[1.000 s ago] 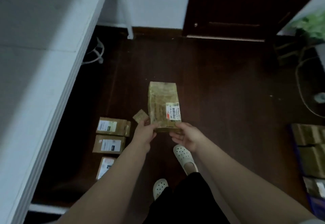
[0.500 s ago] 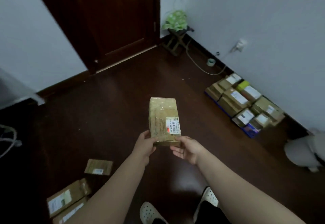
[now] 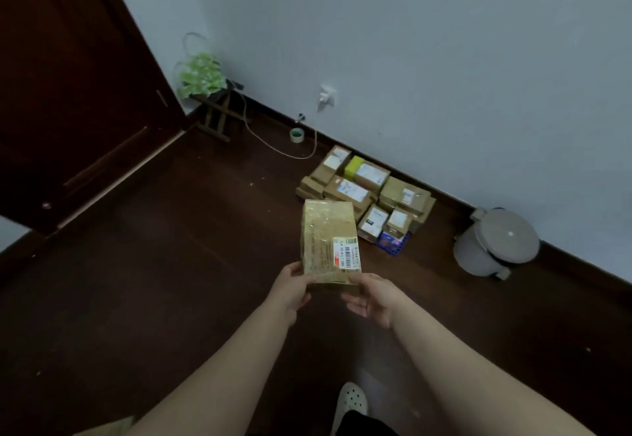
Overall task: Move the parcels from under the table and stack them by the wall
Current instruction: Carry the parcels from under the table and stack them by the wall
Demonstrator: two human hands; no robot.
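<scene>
1. Dark wooden floor; pale wall with dark skirting at its foot.
2. Left hand: fingers curled round the near left corner of the parcel, gripping it.
3. Right hand: thumb on the near right corner, fingers underneath, pinching the same parcel.
4. Parcel: tan, tape-wrapped, oblong. It is held in the air above the floor, with its long side pointing away toward the wall. White barcode label on the near right of its top face.
5. Stack of parcels: on the floor against the skirting, beyond the held parcel. Brown boxes with white labels, one yellow-green end, and a blue piece at the near edge.
6. Bin: grey, lidded, right of the stack, near the wall.
7. Tape roll and cable: on the floor left of the stack.
8. Plant: on a dark stand in the corner, beside the dark door.
9. White shoe: bottom edge.
</scene>
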